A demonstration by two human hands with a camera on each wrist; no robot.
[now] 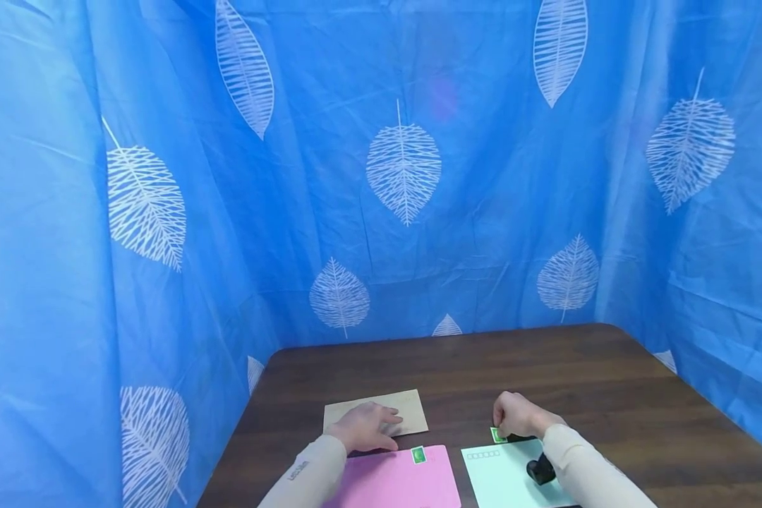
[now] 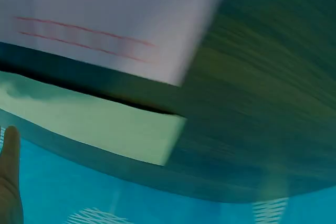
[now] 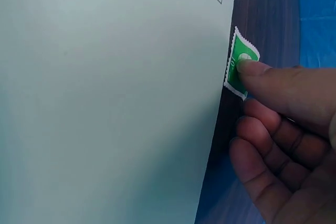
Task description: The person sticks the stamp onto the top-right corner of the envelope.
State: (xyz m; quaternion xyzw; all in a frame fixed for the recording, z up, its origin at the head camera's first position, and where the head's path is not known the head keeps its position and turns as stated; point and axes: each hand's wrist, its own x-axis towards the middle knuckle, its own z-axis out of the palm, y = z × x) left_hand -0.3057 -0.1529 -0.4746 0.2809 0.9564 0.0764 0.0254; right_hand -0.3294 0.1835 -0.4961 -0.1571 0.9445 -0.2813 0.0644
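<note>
Stamp (image 3: 236, 72) | pinched in right hand (image 1: 519, 415) | well apart from left hand (image 1: 365, 426)

L env (image 1: 394, 483), R env (image 1: 500, 481), back env (image 1: 409, 408) behind L

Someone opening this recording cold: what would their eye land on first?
Probably the leaf-printed blue curtain hanging behind the dark table. Next, perhaps, the bright pink envelope near the bottom of the head view, the left hand at its far edge. Then the small green stamp that the right hand pinches, just beyond the mint-green envelope.
</note>
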